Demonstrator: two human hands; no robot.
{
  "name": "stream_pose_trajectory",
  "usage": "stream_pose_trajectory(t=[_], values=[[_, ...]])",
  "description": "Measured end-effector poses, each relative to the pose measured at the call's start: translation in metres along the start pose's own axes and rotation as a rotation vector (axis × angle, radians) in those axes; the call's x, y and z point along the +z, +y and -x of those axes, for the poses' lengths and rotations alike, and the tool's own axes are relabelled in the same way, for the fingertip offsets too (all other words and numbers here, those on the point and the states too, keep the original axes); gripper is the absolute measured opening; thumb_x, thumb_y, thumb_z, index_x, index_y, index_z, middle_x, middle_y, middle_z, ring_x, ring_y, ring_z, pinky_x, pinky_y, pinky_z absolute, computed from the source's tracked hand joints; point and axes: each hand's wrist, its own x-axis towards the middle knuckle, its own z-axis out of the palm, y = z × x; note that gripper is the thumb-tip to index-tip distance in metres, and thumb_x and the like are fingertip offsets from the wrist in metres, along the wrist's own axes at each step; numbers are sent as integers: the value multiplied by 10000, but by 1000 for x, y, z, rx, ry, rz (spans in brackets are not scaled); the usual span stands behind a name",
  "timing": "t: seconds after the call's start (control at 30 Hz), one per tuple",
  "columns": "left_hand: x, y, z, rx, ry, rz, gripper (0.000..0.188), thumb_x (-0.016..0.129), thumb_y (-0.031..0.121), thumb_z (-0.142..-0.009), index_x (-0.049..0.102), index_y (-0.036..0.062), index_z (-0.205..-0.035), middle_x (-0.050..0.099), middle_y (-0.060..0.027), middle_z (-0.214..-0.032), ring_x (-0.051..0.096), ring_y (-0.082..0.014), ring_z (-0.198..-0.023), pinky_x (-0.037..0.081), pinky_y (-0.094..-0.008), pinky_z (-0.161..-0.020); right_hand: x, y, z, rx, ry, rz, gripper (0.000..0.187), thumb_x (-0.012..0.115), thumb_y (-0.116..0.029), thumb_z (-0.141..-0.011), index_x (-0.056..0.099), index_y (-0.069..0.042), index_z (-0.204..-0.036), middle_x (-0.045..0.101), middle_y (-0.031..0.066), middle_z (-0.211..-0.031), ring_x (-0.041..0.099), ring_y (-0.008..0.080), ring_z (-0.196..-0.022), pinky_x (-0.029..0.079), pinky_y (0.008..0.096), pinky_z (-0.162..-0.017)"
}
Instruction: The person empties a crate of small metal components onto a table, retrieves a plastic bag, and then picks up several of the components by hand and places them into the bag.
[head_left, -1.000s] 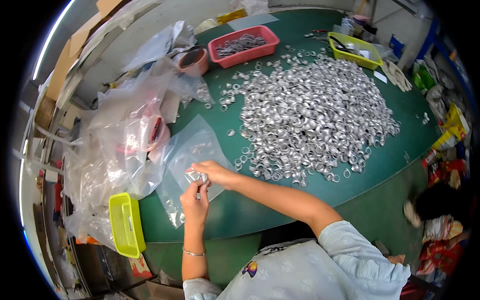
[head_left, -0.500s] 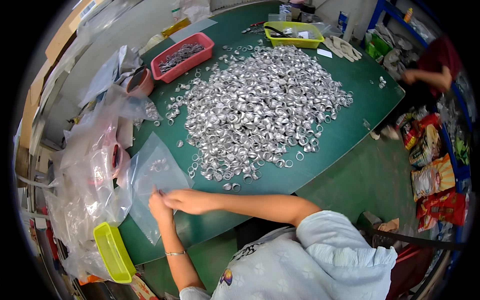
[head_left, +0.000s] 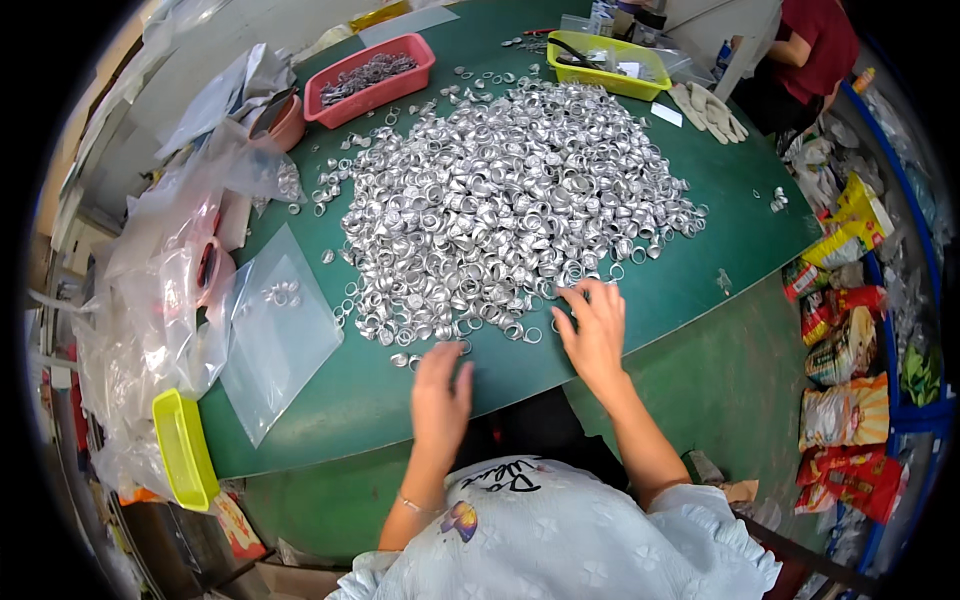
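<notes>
A large heap of silver metal rings [head_left: 500,200] lies over the middle of the green table. At the heap's near right edge is my right hand [head_left: 596,335], fingers apart and bent, the tips beside a few loose rings; I see nothing held in it. My left hand [head_left: 440,395] hovers at the near left edge, slightly blurred, thumb away from the fingers, close to a couple of loose rings [head_left: 402,360]. Left of the heap, a clear plastic bag [head_left: 270,350] lies flat with a small cluster of rings [head_left: 282,293] on or in it.
A pink basket [head_left: 325,112] of small metal parts and a yellow-green basket [head_left: 655,88] stand at the back, with white gloves [head_left: 708,112] at the right. Plastic bags [head_left: 140,330] and an upright yellow-green tray [head_left: 185,450] line the left edge. A person [head_left: 800,60] is at the far right.
My hands were close together over the plastic bag at the left. Both have moved right to the heap's near edge and are now apart. The person at the far right has moved.
</notes>
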Motion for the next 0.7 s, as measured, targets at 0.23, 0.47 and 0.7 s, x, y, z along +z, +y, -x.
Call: stream_pose_trajectory(t=[0.23, 0.47, 0.7], values=[[34, 29, -6, 98, -100, 20, 297, 628, -8, -711, 587, 29, -1003, 517, -123, -1039, 490, -310, -956, 402, -373, -838, 16, 31, -2, 77, -10, -195, 135, 696, -79, -668, 623, -21, -766, 512, 76, -861, 462, 246, -832, 357, 338, -716], [86, 40, -49, 252, -107, -329, 235, 581, 39, -684, 613, 47, -917, 454, -125, -1111, 405, -299, -1031, 319, -393, -811, -1, 58, -7, 333, 11, -399, 126, 676, -49, -708, 603, 26, -778, 540, 96, -874, 514, 216, -766, 419, 302, -679], [83, 35, -48, 251, 0, -108, 128, 614, 8, -699, 586, 49, -817, 536, -82, -1027, 482, -270, -915, 354, -343, -740, -26, 93, -5, 835, -21, -1198, 100, 576, -84, -841, 603, 11, -860, 616, 63, -839, 559, 130, -703, 448, 238, -665]])
